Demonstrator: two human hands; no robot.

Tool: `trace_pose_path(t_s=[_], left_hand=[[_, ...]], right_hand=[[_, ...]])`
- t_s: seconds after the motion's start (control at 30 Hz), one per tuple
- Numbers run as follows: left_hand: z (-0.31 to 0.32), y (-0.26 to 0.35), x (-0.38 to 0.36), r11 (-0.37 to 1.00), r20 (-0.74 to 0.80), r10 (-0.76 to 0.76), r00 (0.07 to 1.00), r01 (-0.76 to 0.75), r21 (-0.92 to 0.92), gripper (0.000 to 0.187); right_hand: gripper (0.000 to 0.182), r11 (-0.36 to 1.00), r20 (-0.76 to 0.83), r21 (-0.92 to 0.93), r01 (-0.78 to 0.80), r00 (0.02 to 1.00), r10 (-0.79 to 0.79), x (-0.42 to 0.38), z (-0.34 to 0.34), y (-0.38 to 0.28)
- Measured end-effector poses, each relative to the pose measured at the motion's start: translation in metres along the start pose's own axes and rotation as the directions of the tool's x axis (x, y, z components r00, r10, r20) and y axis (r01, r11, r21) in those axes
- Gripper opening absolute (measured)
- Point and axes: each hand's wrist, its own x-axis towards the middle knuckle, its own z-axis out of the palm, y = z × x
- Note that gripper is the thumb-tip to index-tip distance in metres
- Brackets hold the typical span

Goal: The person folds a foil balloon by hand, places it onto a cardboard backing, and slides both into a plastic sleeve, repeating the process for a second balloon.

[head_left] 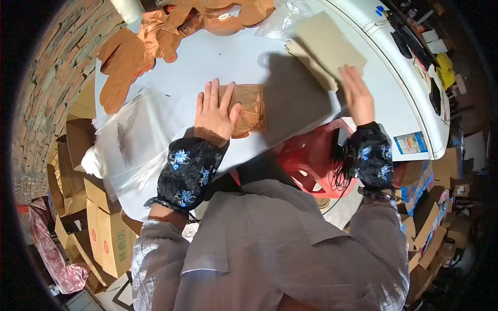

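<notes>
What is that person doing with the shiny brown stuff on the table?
A person leans over a white table. Their left hand presses flat on a folded shiny brown cloth. Their right hand rests on a stack of cardboard sheets. More brown cloth lies piled at the table's far side, and clear plastic bags sit beside the left hand. A red stool stands under the table.

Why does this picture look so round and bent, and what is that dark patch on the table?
Head view: a fisheye lens bows the table edge and leaves black corners; the dark patch between the left hand and right hand is a shadow on the tabletop; the copper sheet shows soft glare.
</notes>
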Motion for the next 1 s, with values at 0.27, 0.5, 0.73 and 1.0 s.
trace_pose_path(t_s=[0.27, 0.5, 0.73, 1.0], left_hand=[[0.001, -0.001, 0.0, 1.0, -0.024, 0.011, 1.0, -0.011, -0.013, 0.051], [0.003, -0.001, 0.0, 1.0, -0.047, 0.016, 0.999, -0.016, 0.01, 0.051], [0.006, -0.002, 0.0, 1.0, -0.032, 0.008, 0.999, -0.008, 0.013, 0.051], [0.004, -0.017, 0.0, 0.996, 0.15, 0.038, 0.988, -0.025, -0.082, 0.052]], right_hand=[[0.047, 0.974, 0.207, -0.218, 0.052, 0.978, -0.006, -0.007, 0.0, -0.024], [0.046, 0.75, 0.122, 0.631, 0.199, 0.929, -0.349, -0.015, 0.012, -0.172], [0.025, 0.671, 0.022, 0.714, 0.2, 0.951, -0.307, -0.009, 0.065, -0.187], [0.015, 0.705, 0.219, 0.709, -0.015, 0.955, -0.199, -0.007, 0.066, -0.189]])
